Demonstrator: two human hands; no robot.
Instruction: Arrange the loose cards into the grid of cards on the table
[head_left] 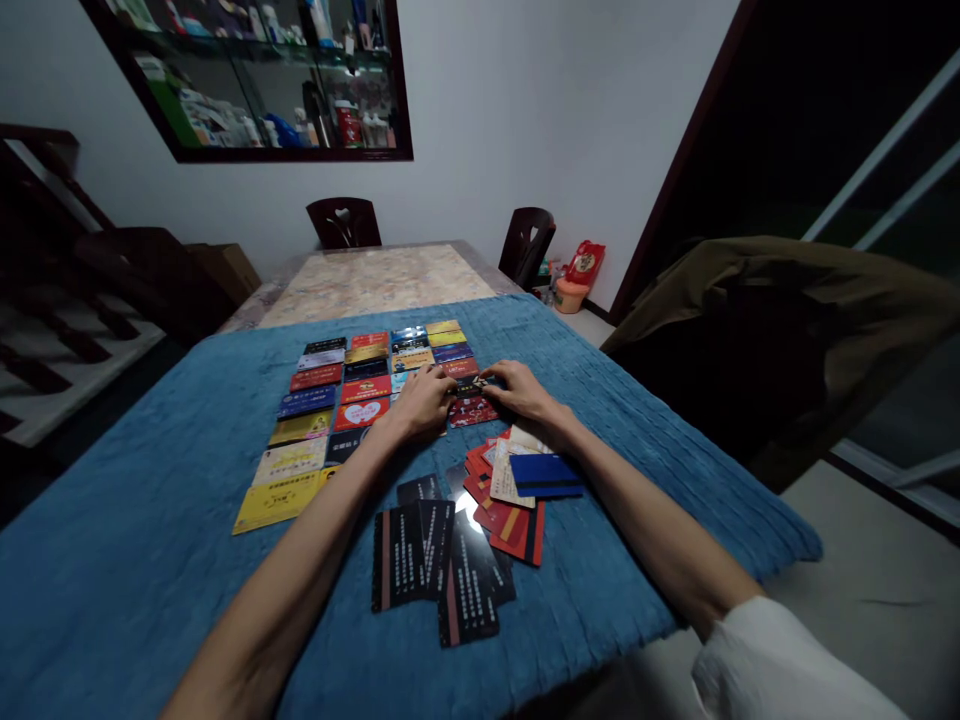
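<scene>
Blue ribbed cloth [150,430] covers the near part of the surface [375,272]; cards lie on it in four columns, loose piles nearer the person.

Head view: hands close together but not clasped. Left hand [426,398] has its fingers at the left edge of a black card [469,387] in the right-hand column; right hand [525,388] has its fingers bent at the right edge. Can't tell if either one pinches it or just presses. Dark red patterned card [474,412] sits just nearer the person, same column.

Risks, my read:
- Uneven push from the two sides: black card skews, bumps its neighbours, column goes crooked. Tight spacing is the cause.
- Left forearm crosses over the lower columns, hiding part of a yellow card [330,474]. Contact not visible; a low sweep could drag cards.
- Right wrist is just beside the loose blue card [551,475], which overlaps the cream card [512,478] and red cards [517,530]. Pulling back low could scatter that pile.
- Fanned black cards [405,555] overlap, look glossy; a nudge could slide them.
- Cloth is soft, has creases. If it bunches under a forearm, whole rows could shift.
</scene>
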